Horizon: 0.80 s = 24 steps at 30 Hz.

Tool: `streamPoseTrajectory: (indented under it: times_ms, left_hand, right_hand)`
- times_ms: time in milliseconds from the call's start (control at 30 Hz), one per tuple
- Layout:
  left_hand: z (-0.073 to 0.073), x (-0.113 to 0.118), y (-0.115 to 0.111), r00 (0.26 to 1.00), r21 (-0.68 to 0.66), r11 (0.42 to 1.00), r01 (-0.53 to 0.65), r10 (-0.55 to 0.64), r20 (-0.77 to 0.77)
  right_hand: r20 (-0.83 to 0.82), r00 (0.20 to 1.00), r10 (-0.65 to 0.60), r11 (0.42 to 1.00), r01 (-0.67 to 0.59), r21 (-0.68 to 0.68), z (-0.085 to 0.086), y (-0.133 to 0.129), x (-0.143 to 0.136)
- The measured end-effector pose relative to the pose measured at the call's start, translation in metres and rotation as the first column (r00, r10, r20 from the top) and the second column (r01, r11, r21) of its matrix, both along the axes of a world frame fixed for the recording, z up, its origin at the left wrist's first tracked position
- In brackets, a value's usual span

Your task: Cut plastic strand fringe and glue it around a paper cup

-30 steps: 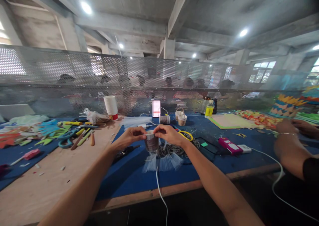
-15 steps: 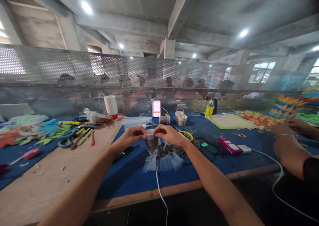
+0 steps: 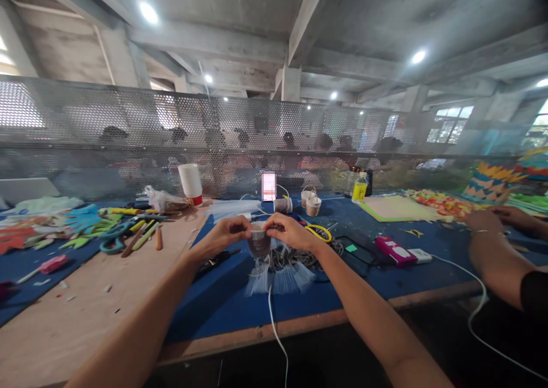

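Observation:
Between my two hands hangs a small cup (image 3: 259, 245) with a pale rim and a brownish-grey wrapped side. On its left, my left hand (image 3: 229, 234) pinches the rim between thumb and fingers. From the right, my right hand (image 3: 287, 231) pinches the opposite rim the same way. Beneath and beside the cup lies a tangle of grey cord (image 3: 299, 257). Clear, fine bristle-like strands (image 3: 278, 281) fan out in front of it on the blue mat (image 3: 214, 314).
Behind my hands stand a cord spool (image 3: 282, 206), small handled cups (image 3: 313, 206) and a lit phone (image 3: 269, 186). Scissors (image 3: 113, 239) and a paper cup stack (image 3: 190, 184) are left. A purple box (image 3: 394, 251) and a co-worker's hands (image 3: 486, 221) are right.
The cup has tilted slightly and shifted a little between my fingers. Both hands keep their pinch in nearly the same place.

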<state>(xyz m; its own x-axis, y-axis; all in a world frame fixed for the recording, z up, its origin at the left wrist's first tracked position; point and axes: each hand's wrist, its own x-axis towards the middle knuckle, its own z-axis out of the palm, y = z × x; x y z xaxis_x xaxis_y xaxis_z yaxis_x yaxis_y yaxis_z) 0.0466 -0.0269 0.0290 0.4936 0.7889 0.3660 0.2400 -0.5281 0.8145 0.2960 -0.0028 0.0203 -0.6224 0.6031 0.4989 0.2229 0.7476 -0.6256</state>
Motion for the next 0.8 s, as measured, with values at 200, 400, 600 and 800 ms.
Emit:
streamPoseTrajectory:
  times_ms: [200, 400, 600, 800]
  left_hand:
    - [-0.003, -0.0011, 0.0017, 1.0, 0.017, 1.0, 0.008, -0.007, -0.002]
    - [-0.0015, -0.0003, 0.0007, 1.0, 0.007, 1.0, 0.004, -0.004, 0.005]
    - [-0.0004, 0.0003, -0.0006, 0.999, -0.034, 0.999, 0.018, -0.016, 0.039]
    - [-0.0004, 0.0009, -0.0005, 0.999, -0.041, 0.999, 0.031, -0.03, 0.045]
  right_hand:
    - [-0.003, 1.0, -0.002, 1.0, 0.002, -0.001, -0.0009, 0.0008, 0.0]
    - [-0.017, 1.0, -0.014, 0.999, 0.013, -0.036, -0.0009, 0.0003, -0.0012]
    - [-0.045, 0.999, -0.003, 0.997, -0.001, -0.081, 0.0013, -0.0012, -0.0001]
    - [-0.04, 0.999, 0.001, 0.998, -0.003, -0.062, 0.0016, -0.0004, 0.0004]
